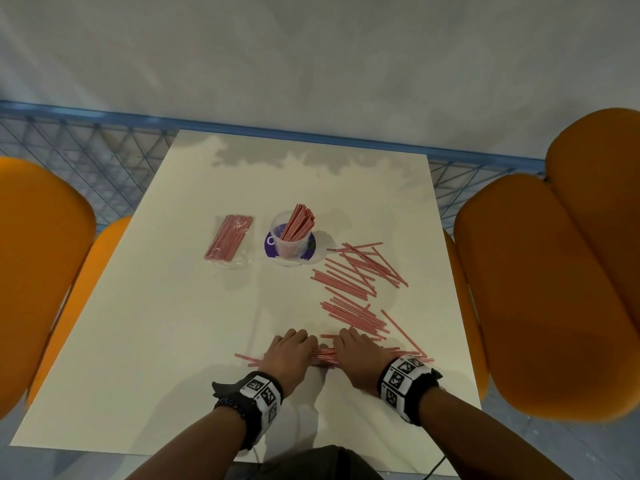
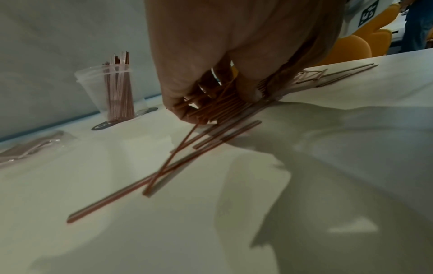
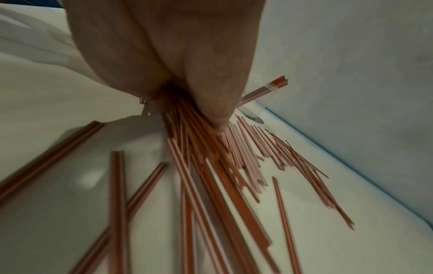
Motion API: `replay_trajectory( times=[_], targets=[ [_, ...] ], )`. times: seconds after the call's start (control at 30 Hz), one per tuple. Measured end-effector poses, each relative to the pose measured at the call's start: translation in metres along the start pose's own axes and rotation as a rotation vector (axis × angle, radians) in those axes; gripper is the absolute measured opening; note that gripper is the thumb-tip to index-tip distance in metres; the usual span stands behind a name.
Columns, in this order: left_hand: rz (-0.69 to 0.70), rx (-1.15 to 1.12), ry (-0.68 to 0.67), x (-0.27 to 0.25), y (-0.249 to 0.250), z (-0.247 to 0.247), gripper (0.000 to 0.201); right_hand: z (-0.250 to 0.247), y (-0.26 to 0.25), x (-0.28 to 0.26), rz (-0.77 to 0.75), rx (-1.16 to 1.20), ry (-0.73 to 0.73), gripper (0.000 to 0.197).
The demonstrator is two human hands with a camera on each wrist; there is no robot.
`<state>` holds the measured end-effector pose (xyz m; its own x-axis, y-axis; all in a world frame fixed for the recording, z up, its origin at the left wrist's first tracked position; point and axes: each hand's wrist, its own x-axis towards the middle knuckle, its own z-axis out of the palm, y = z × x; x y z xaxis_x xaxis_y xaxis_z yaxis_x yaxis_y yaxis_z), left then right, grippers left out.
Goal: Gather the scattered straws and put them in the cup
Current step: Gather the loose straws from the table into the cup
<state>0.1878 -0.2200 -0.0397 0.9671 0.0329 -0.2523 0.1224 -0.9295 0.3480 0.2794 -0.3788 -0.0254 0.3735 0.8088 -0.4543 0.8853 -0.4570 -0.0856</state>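
Thin red-and-white straws (image 1: 360,278) lie scattered over the right half of the white table (image 1: 173,323). A clear plastic cup (image 1: 290,242) at mid-table stands upright with a sheaf of straws (image 1: 298,221) in it; it also shows in the left wrist view as the cup (image 2: 110,89). Near the front edge, my left hand (image 1: 289,351) and right hand (image 1: 360,355) sit side by side on one bundle of straws (image 1: 323,355). The left hand's fingers (image 2: 182,103) curl around the bundle (image 2: 218,107). My right hand's fingers (image 3: 211,103) pinch the same bundle (image 3: 194,140), which fans out toward the camera.
A clear bag of packed straws (image 1: 228,242) lies left of the cup. The cup stands on a purple round coaster (image 1: 270,245). Orange chairs (image 1: 554,289) flank the table on both sides. A blue mesh rail (image 1: 104,161) runs behind the table's far edge.
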Motion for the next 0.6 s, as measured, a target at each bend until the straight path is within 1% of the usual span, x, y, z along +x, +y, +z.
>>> replay_trajectory(
  times=[0.2,0.27,0.37,0.43,0.5,0.6],
  targets=[
    [0.021,-0.061,0.024,0.006,-0.007,-0.015,0.037,-0.026,0.011,0.008,-0.032,0.102,-0.027,0.032],
    [0.023,-0.112,0.063,0.008,-0.011,-0.023,0.03,-0.036,0.015,0.011,-0.037,0.143,-0.029,0.03],
    [0.064,-0.174,0.103,0.013,-0.017,-0.034,0.026,-0.045,0.018,0.014,-0.049,0.123,-0.016,0.026],
    [0.087,-0.177,0.066,0.015,-0.019,-0.044,0.025,-0.049,0.019,0.017,-0.058,0.082,-0.003,0.022],
    [0.095,-0.166,0.002,0.017,-0.022,-0.051,0.025,-0.054,0.02,0.019,-0.041,0.048,0.021,0.023],
    [0.067,-0.168,-0.038,0.02,-0.033,-0.057,0.024,-0.059,0.026,0.02,0.039,0.085,0.006,0.037]
  ],
)
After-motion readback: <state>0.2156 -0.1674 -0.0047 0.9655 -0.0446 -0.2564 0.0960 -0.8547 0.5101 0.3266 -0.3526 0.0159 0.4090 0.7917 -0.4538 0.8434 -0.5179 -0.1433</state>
